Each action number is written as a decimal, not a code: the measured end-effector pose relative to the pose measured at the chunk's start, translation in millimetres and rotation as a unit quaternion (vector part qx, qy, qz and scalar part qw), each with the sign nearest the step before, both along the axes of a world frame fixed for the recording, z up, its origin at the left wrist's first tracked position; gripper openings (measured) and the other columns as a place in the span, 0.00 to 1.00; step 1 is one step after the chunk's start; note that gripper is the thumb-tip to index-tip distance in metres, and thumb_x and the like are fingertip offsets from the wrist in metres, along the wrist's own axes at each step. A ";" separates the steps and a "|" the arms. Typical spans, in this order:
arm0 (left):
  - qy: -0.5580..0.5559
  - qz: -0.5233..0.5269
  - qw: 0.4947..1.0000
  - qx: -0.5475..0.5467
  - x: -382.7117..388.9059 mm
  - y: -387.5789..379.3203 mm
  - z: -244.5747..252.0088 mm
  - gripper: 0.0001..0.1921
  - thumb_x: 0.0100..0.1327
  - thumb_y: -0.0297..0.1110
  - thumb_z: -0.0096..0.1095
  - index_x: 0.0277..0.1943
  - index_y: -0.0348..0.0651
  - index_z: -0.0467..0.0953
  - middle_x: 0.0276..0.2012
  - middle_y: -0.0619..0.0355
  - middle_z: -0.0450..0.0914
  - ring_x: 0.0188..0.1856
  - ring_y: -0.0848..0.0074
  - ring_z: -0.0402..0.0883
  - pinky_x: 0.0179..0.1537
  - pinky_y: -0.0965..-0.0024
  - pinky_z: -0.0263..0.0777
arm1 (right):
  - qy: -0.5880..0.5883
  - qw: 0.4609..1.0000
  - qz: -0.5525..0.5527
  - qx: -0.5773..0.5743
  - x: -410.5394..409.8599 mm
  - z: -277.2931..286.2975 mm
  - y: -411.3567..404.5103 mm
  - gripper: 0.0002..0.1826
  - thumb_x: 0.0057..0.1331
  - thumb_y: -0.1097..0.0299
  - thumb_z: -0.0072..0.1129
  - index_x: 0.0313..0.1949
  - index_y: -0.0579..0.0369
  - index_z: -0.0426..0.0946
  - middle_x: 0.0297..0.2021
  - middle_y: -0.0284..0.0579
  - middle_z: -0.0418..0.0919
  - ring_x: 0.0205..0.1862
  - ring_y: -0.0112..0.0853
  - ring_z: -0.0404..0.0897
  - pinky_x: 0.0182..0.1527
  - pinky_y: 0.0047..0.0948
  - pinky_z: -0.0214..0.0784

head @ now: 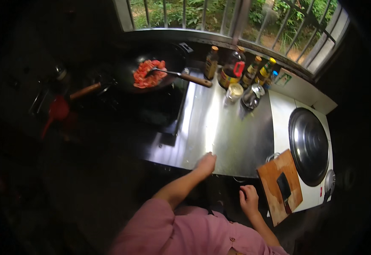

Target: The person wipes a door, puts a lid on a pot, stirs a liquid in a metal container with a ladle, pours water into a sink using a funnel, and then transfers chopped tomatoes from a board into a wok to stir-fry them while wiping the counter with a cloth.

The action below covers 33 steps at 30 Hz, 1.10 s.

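Note:
My left hand (207, 164) is over the front of the stainless steel counter (236, 140). Its fingers curl downward, and their undersides are hidden. Lower and to the right, my right hand (249, 199) hangs in front of the counter edge, loosely curled, with nothing visible in it. Beside it, a wooden cutting board (268, 188) carries a cleaver (283, 186) with a dark blade. At the back left, a black wok (172, 59) holds red chopped pieces, apparently tomato (149, 78). A spatula with a wooden handle (195, 79) rests in the wok, its handle reaching over the counter.
Along the window stand several sauce bottles (210, 63), with two lidded jars (234, 92) before them. A large dark metal lid (309, 146) lies on white tiles at the right. A red ladle (58, 108) is at the left, beside the wok's wooden handle (85, 91).

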<state>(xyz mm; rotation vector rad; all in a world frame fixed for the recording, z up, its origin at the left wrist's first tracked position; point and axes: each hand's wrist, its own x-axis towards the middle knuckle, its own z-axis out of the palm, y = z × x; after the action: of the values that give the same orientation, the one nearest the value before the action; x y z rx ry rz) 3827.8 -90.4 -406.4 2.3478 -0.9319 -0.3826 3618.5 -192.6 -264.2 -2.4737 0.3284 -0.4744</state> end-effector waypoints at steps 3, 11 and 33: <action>0.007 -0.046 0.999 -0.017 6.7 7.1 22.7 0.08 0.48 0.24 0.52 0.34 0.36 0.69 0.34 0.41 0.70 0.40 0.52 0.71 0.41 0.59 0.69 | 0.000 0.999 -0.020 0.024 21.7 9.9 13.3 0.07 0.52 0.79 0.53 0.33 0.61 0.71 0.29 0.50 0.71 0.32 0.43 0.72 0.35 0.33 0.65; 0.038 0.151 0.934 -0.320 60.3 67.1 105.9 0.07 0.50 0.27 0.57 0.32 0.39 0.69 0.30 0.52 0.72 0.27 0.67 0.73 0.29 0.68 0.68 | -0.008 0.967 0.000 0.255 146.1 27.9 -32.6 0.15 0.56 0.76 0.54 0.44 0.61 0.70 0.31 0.40 0.71 0.30 0.25 0.71 0.34 0.23 0.65; -0.089 0.185 0.944 -0.259 124.7 306.8 145.8 0.04 0.53 0.24 0.57 0.33 0.36 0.75 0.23 0.59 0.72 0.20 0.81 0.68 0.22 0.78 0.62 | -0.178 0.876 0.446 0.046 407.8 172.7 88.1 0.10 0.50 0.81 0.58 0.32 0.57 0.71 0.40 0.44 0.75 0.40 0.33 0.76 0.43 0.28 0.68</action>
<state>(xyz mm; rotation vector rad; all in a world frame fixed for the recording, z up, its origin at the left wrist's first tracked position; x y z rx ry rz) 3952.5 216.4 -260.6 2.0161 -0.5567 0.2098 4026.3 -104.5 -91.5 -2.0828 -0.8869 -0.4645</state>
